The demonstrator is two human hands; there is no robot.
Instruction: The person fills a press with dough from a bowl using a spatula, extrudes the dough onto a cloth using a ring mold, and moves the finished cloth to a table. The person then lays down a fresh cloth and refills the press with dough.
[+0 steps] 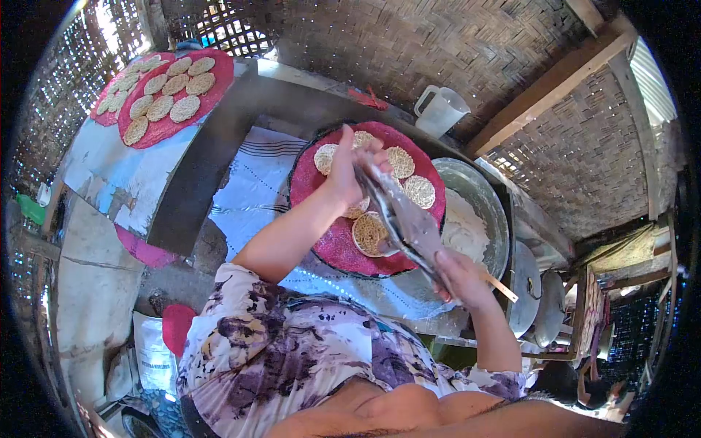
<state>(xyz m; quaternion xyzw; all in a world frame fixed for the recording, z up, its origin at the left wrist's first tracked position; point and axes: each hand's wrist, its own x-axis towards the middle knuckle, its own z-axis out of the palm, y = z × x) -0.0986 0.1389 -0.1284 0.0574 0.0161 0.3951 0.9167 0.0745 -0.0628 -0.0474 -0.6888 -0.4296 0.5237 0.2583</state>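
Both hands are on a long, flat, flour-smeared press (410,215), held at a slant above a round pink mesh tray (336,244). My left hand (349,169) is closed around its upper end, the fingers partly hidden. Around the lower end, my right hand (461,277) is closed. Rounds of thin pale strands, such as this noodle round (419,192), lie on the tray. A browner round (369,232) with a pale rim sits under the middle of the press, partly covered by it.
A large metal basin (496,219) of white dough or flour stands right of the tray. Behind are a clear plastic jug (441,111) and a woven wall. Pink mats (212,102) with more rounds lie at left. A blue-white cloth (248,197) is under the tray.
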